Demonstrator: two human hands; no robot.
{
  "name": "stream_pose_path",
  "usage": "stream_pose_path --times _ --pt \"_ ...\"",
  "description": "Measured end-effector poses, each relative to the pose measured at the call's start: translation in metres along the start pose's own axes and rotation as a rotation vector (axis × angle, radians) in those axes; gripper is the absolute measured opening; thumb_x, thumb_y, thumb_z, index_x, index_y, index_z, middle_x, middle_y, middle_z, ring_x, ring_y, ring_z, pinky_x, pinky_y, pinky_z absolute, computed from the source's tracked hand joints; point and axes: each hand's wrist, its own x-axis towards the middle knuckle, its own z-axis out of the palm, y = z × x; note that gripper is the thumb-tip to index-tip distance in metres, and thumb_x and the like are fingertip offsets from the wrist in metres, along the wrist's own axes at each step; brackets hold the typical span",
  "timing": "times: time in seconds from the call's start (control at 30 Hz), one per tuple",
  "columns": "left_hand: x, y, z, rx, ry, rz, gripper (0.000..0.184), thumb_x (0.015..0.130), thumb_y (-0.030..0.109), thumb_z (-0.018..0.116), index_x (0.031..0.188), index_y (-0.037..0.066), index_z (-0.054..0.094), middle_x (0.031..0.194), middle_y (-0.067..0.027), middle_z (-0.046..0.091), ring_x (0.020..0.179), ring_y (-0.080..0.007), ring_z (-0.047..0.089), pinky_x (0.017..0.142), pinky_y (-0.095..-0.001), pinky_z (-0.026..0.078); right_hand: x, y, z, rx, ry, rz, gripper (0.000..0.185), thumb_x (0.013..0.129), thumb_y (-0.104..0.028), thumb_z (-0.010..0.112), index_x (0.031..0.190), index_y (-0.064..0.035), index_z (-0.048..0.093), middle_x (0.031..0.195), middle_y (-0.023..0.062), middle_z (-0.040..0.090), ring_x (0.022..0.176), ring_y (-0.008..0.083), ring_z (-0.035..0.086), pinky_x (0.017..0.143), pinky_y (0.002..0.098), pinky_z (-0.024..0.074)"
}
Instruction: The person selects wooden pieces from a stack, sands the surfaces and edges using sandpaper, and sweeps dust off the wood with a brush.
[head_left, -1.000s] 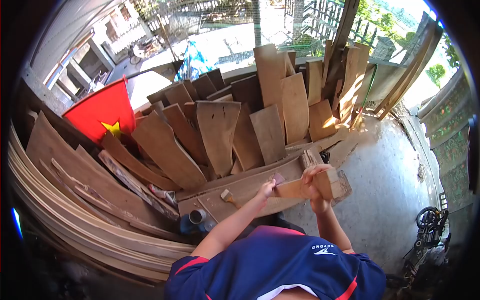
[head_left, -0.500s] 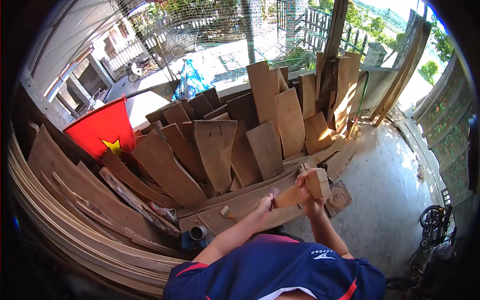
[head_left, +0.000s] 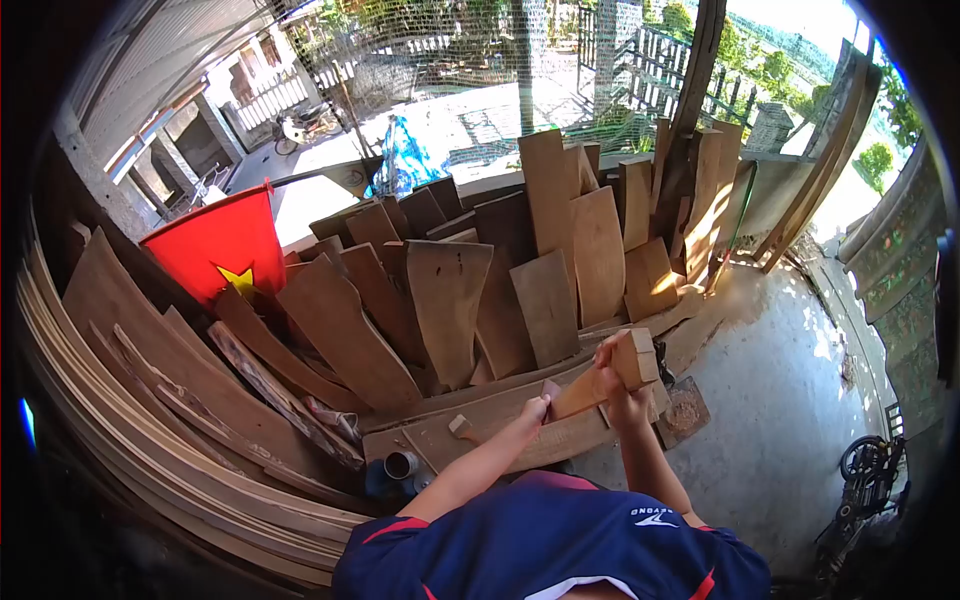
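Observation:
A light wooden piece with a thick block end is held up over the bench plank. My right hand wraps round it just below the block end. At its narrower left end, my left hand is closed on a small purplish-brown pad, which touches or nearly touches the wood. A flat brush lies on the plank left of my left hand. Close to the plank's left end stands a metal cup.
Many boards lean in a row beyond the plank. A red flag with a yellow star hangs at the left, above long stacked planks. A square block sits right of the plank, and a black machine stands far right.
The wooden piece has tilted, its block end now higher and pointing further away. Both hands keep their hold, and my left hand has shifted slightly along the narrow end. The camera view has shifted.

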Motion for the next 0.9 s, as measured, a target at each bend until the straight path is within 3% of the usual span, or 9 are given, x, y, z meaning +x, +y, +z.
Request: stream_pose_path --times 0.13,0.23,0.37,0.47,0.57,0.63,0.7,0.83,0.9 --pt "0.001 0.001 -0.001 0.133 0.044 0.025 0.034 0.093 0.029 0.041 0.102 0.001 0.057 0.1 -0.005 0.06 0.089 -0.0142 0.055 0.08 -0.0293 0.04 -0.002 0.0 0.009 0.047 -0.036 -0.065 0.026 0.072 -0.009 0.053 0.095 -0.0019 0.046 0.081 0.0053 0.049 0.072 0.0117 0.047 0.065 0.0238 0.0395" --pt "-0.074 0.054 0.035 0.123 -0.263 0.305 0.032 0.093 0.029 0.041 0.106 0.005 0.058 0.091 -0.0004 0.06 0.084 -0.0103 0.051 0.075 -0.0225 0.037 0.002 0.001 0.0 0.064 0.024 -0.091 0.026 0.072 -0.01 0.054 0.095 -0.0027 0.047 0.081 0.0054 0.048 0.074 0.012 0.046 0.067 0.0259 0.0394" --pt "-0.128 0.081 0.051 0.138 -0.301 0.483 0.031 0.093 0.03 0.043 0.1 0.005 0.06 0.089 0.0017 0.057 0.08 -0.0109 0.047 0.076 -0.0246 0.036 0.01 0.001 -0.008 0.058 -0.001 0.008 0.036 0.071 -0.014 0.054 0.103 -0.0021 0.043 0.085 0.0061 0.046 0.076 0.0143 0.045 0.073 0.0295 0.0385" --pt "-0.033 0.013 0.001 0.325 -0.094 0.292 0.037 0.094 0.03 0.039 0.108 -0.001 0.056 0.11 -0.0055 0.057 0.102 -0.0119 0.049 0.091 -0.0261 0.034 0.012 0.002 -0.003 0.074 0.002 0.02 0.035 0.072 -0.015 0.054 0.102 -0.0026 0.044 0.085 0.0062 0.046 0.075 0.0144 0.045 0.072 0.0295 0.0389" --pt "-0.037 0.017 -0.005 0.023 -0.079 0.089 0.032 0.093 0.027 0.041 0.107 0.002 0.056 0.099 -0.002 0.059 0.087 -0.013 0.051 0.081 -0.027 0.037 0.011 0.003 0.002 0.111 -0.098 -0.009 0.031 0.073 -0.011 0.053 0.102 -0.0032 0.044 0.085 0.0057 0.046 0.077 0.0134 0.045 0.071 0.028 0.0391" --pt "-0.044 0.031 0.009 0.167 -0.082 0.141 0.033 0.093 0.026 0.04 0.11 0.002 0.054 0.104 -0.0044 0.058 0.09 -0.0142 0.052 0.083 -0.0288 0.037 0.007 0.003 0.007 0.137 -0.104 -0.043 0.029 0.075 -0.006 0.052 0.102 -0.0029 0.045 0.086 0.0053 0.048 0.078 0.0123 0.046 0.071 0.0265 0.039" --pt "-0.098 0.072 0.04 -0.003 -0.334 0.313 0.033 0.093 0.027 0.042 0.109 0.002 0.055 0.101 -0.0049 0.058 0.09 -0.013 0.051 0.083 -0.0293 0.037 0.004 0.003 0.004 0.104 -0.058 -0.047 0.029 0.075 -0.006 0.052 0.102 -0.0028 0.044 0.086 0.0055 0.048 0.078 0.0125 0.046 0.072 0.0266 0.0391" --pt "-0.134 0.106 0.045 0.505 -0.229 0.679 0.036 0.091 0.027 0.043 0.107 -0.004 0.054 0.095 -0.0051 0.059 0.091 -0.01 0.05 0.084 -0.026 0.038 0.004 0.002 0.006 0.095 -0.049 -0.054 0.03 0.075 -0.009 0.054 0.102 -0.0015 0.044 0.087 0.0063 0.048 0.079 0.0127 0.047 0.072 0.0267 0.0399" --pt "-0.116 0.093 0.034 0.505 -0.249 0.739 0.037 0.091 0.027 0.043 0.103 -0.006 0.054 0.093 -0.0049 0.059 0.089 -0.0096 0.05 0.081 -0.0252 0.039 0.003 0.0 0.01 0.096 -0.107 -0.044 0.033 0.073 -0.011 0.057 0.101 -0.0002 0.044 0.085 0.0066 0.048 0.076 0.0121 0.048 0.069 0.0261 0.0411"
